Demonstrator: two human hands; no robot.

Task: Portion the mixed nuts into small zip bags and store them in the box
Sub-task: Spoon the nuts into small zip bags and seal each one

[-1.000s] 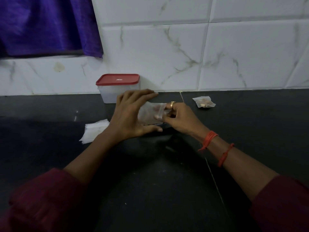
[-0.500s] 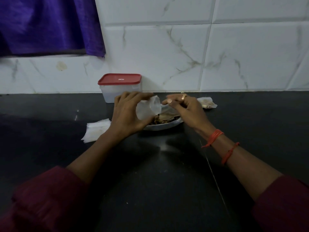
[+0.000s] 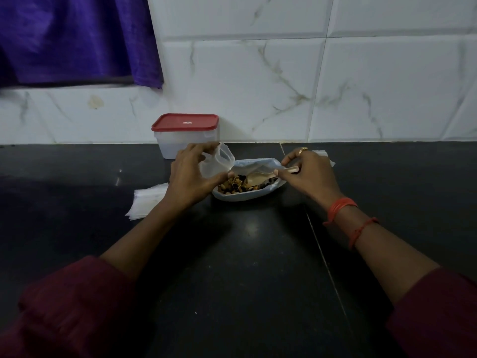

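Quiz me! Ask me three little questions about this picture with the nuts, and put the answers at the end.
1. True or false: the box by the wall has its red lid on.
2. Which hand holds the spoon over the nuts? A) left B) right C) neither
3. Fill in: the left hand holds open a small clear ___.

Key
1. True.
2. B: the right hand pinches its handle.
3. zip bag.
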